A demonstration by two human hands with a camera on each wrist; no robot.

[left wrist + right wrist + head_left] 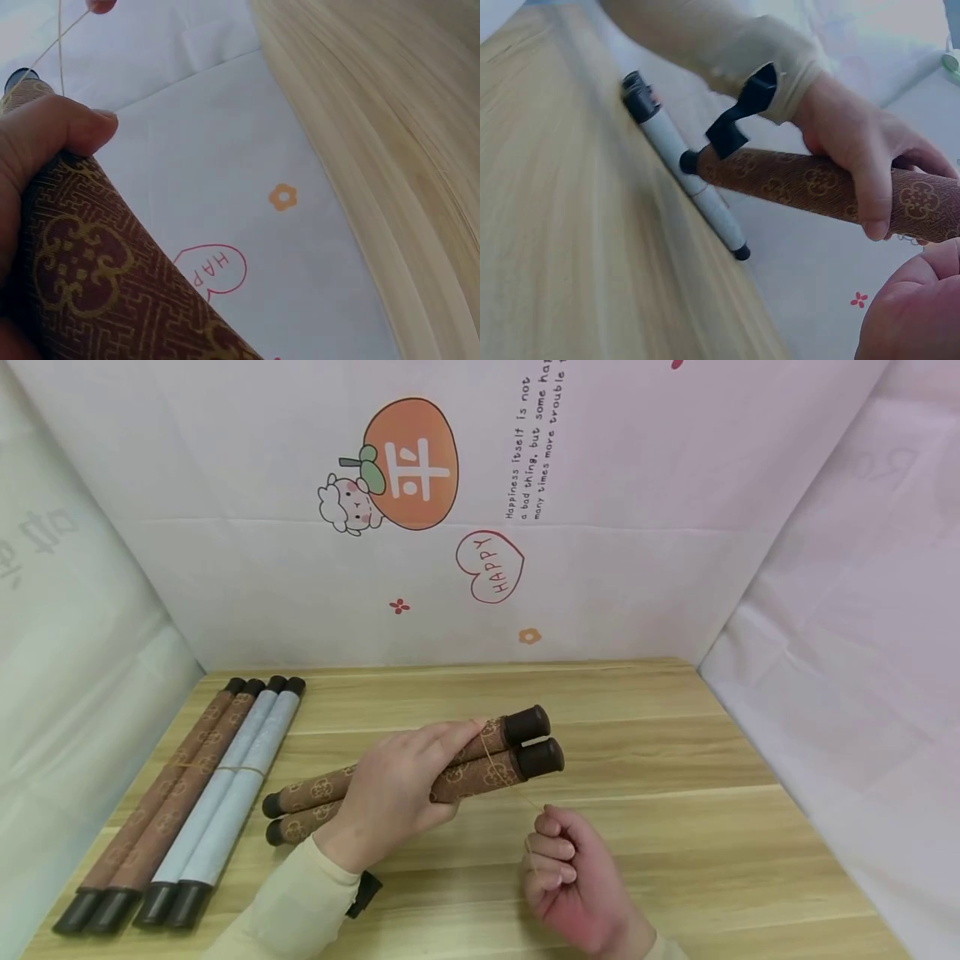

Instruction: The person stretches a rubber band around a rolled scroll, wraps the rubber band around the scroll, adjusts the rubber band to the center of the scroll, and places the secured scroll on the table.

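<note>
My left hand grips a pair of brown patterned scrolls with dark end caps, raised at a slant with the right ends higher. A thin yellowish string runs over the scrolls near their right ends. Its other part leads to my right hand, whose curled fingers pinch it just below the caps. In the left wrist view, my left thumb presses on the upper scroll. The right wrist view shows my left hand wrapped around the brown scrolls.
On the table's left lie two more brown scrolls beside two pale blue scrolls, with a thin band across them. The wooden table meets a white printed cloth at the back and sides.
</note>
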